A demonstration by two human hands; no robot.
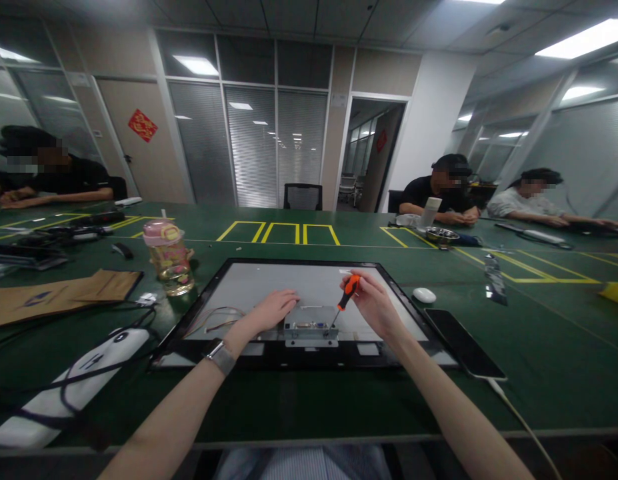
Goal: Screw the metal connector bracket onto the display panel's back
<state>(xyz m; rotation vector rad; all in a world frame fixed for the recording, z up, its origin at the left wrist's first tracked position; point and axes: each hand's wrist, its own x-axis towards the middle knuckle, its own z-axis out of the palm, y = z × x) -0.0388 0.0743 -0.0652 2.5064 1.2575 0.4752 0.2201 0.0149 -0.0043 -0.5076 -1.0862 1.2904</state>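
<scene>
- At the left edge of the frame, a flat brown paper bag (63,297) lies creased on the green worktop (299,407), above a smooth white plastic power strip (81,380) crossed by black cord.
- Next, a rounded bottle (167,257), clear below and pink on top, stands upright.
- At centre lies our wide, flat screen panel (269,277), matte pale grey inside a dark rim; thin loose wires (221,317) curl at its left.
- Our left hand (269,310) is open, palm down and fingers stretched, over the panel just beside the metal box; we cannot tell whether it touches the box.
- That metal box (311,328), grey, angular and with sockets along its front, sits at the panel's lower middle.
- Our right hand (377,303) grips the orange-and-black screwdriver (349,292), its thin shaft slanting down to the box's right end.
- We judge the step to be driving or loosening a screw there; the next move calls for a seated tip, steady pressure and a controlled twist.
</scene>
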